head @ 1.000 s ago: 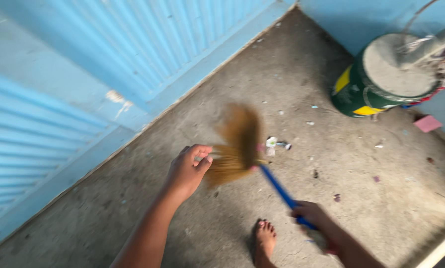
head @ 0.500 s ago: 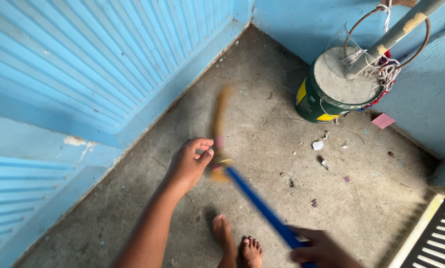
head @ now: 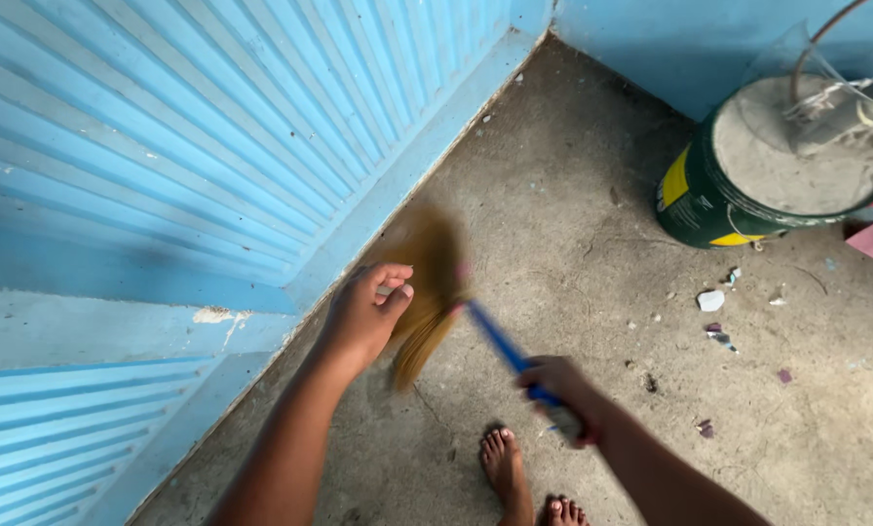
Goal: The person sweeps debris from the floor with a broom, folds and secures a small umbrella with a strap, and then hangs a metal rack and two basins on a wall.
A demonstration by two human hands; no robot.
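Right hand (head: 558, 385) grips blue broom handle (head: 500, 341). Left hand (head: 368, 312) touches blurred straw bristles (head: 432, 287) at 9 o'clock of handle. Green can (head: 748, 175) at 2 o'clock; debris (head: 711, 300) on concrete floor (head: 553, 214).

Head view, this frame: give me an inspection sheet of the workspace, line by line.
Surface: bare concrete floor, cracked and dusty.
Job's things: broom with straw-coloured bristles and blue handle, motion-blurred.
Clutter: paper scraps and small debris on the floor.
Grippers: left hand at the bristles; right hand gripping the handle.
Cables: wire loop over a cement-filled green can.
Surroundings: blue corrugated wall; bare feet.
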